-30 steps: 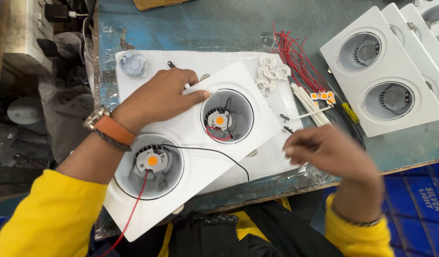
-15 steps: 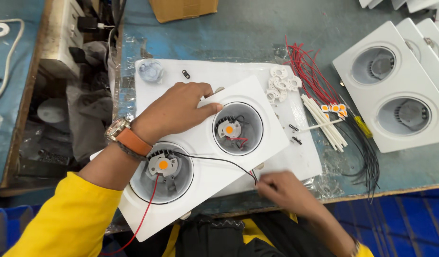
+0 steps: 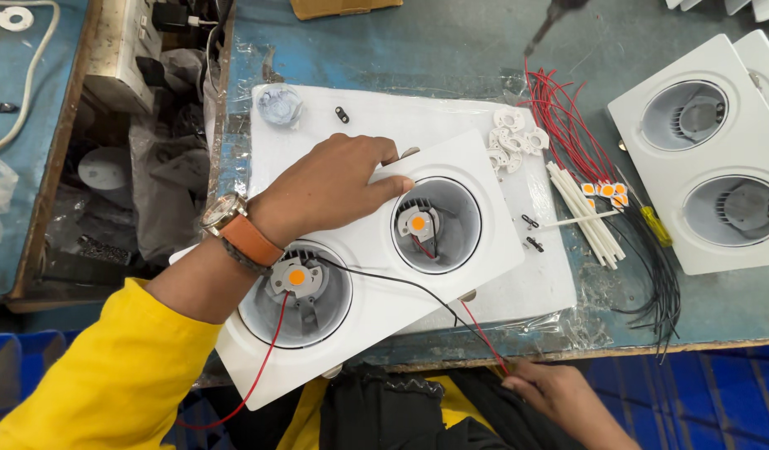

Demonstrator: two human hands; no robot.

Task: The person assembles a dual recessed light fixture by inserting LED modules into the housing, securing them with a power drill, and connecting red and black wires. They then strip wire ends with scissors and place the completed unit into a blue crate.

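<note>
- My left hand (image 3: 330,187) lies flat and open on the white twin-lamp housing (image 3: 376,267) in the middle of the frame, pressing it down rather than gripping it.
- My right hand (image 3: 559,398) is at the bottom edge, right of centre, fingers pinched on the ends of the red wire (image 3: 483,335) and black wire (image 3: 401,283) that run from the housing.
- Done, as I judge it: both round wells hold a small orange-centred chip, the lower-left chip (image 3: 296,277) and the upper-right chip (image 3: 417,223), each with a lead attached.
- Left, as I judge it: the leads hang loose off the bench edge, unconnected at their far ends as far as I can see.
- The housing sits tilted on a white foam pad (image 3: 451,117), its lower-left corner hanging over the bench edge towards my lap.
- To the right, spare wires (image 3: 568,125), white sticks (image 3: 589,221) and more housings (image 3: 709,158) crowd the bench; open room is the bare top centre.
</note>
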